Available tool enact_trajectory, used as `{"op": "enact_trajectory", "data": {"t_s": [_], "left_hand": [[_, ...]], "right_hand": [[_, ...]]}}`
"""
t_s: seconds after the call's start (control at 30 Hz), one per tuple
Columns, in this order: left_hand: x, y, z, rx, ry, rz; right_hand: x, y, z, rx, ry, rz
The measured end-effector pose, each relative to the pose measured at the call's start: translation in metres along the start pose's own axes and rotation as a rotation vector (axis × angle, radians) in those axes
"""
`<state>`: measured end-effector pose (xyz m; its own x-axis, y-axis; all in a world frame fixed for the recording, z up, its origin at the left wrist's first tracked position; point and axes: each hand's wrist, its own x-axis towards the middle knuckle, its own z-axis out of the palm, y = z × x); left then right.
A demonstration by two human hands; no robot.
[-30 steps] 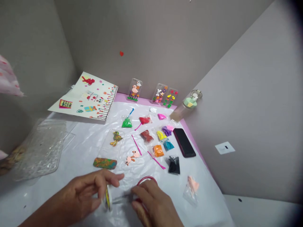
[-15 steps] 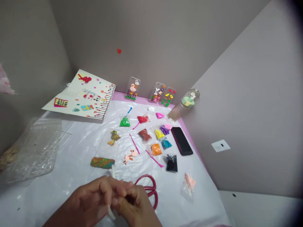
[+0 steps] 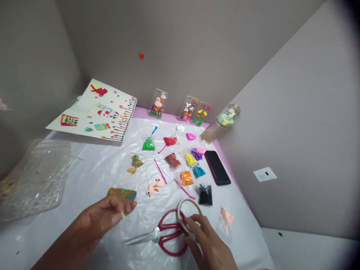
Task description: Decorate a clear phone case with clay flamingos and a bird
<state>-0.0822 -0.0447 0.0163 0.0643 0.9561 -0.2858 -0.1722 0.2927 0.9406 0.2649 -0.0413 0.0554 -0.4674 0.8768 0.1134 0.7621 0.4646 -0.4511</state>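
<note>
My left hand (image 3: 112, 212) is closed in a pinch, with a small whitish strip of tape (image 3: 123, 216) poking out below the fingertips. It hovers by the near end of a clear phone case (image 3: 128, 170) that bears a marbled clay band (image 3: 122, 193) and a clay bird (image 3: 135, 162). My right hand (image 3: 209, 242) grips a roll of tape (image 3: 189, 201), tilted on its edge over the handles of red-handled scissors (image 3: 168, 227). The scissors lie with their blades toward the left. Two pale pink clay birds (image 3: 155, 186) rest beyond the scissors.
Bags of coloured clay (image 3: 186, 178) and pink modelling tools (image 3: 160, 171) lie mid-table. A black phone (image 3: 217, 167) and a bottle (image 3: 216, 127) stand along the right. Decorated cases (image 3: 159, 103) lean on the back wall. Clear plastic trays (image 3: 36, 180) and a decorated sheet (image 3: 95, 112) are left.
My hands have separated: the left moved up and left with the tape strip, the right moved right with the tape roll. The scissors' blades and the whole roll have come into view.
</note>
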Motion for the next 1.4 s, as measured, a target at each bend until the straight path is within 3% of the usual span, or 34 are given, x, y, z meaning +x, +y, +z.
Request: {"op": "enact_trajectory", "data": {"t_s": [0.03, 0.17, 0.27, 0.4, 0.53, 0.77, 0.9, 1.0, 1.13, 1.4], "left_hand": [[0.001, -0.002, -0.001, 0.01, 0.008, 0.037], [0.001, -0.003, 0.001, 0.191, 0.024, 0.302], [-0.002, 0.003, 0.002, 0.438, 0.065, 0.529], [-0.001, 0.016, -0.006, 0.65, 0.105, 0.775], [0.009, 0.022, -0.018, 0.778, 0.142, 0.885], [0.024, 0.023, -0.027, 0.816, 0.161, 0.912], [0.031, 0.026, -0.032, 0.78, 0.198, 0.8], [0.038, 0.029, -0.039, 0.792, 0.163, 0.722], [0.047, 0.03, -0.036, 0.782, 0.183, 0.666], [0.054, 0.031, -0.017, 0.829, 0.243, 0.661]], "right_hand": [[0.006, -0.007, -0.001, 0.081, -0.006, 0.023], [0.052, -0.055, 0.004, 0.643, -0.231, 0.12], [0.087, -0.084, 0.019, 1.064, -0.359, 0.329], [0.116, -0.098, 0.044, 1.374, -0.499, 0.437], [0.131, -0.102, 0.054, 1.519, -0.489, 0.618], [0.149, -0.107, 0.051, 1.395, -0.365, 0.652], [0.149, -0.101, 0.051, 1.068, -0.13, 0.505], [0.149, -0.096, 0.048, 0.799, 0.026, 0.286], [0.155, -0.098, 0.044, 0.631, -0.044, 0.052], [0.165, -0.1, 0.053, 0.387, -0.033, -0.109]]}}
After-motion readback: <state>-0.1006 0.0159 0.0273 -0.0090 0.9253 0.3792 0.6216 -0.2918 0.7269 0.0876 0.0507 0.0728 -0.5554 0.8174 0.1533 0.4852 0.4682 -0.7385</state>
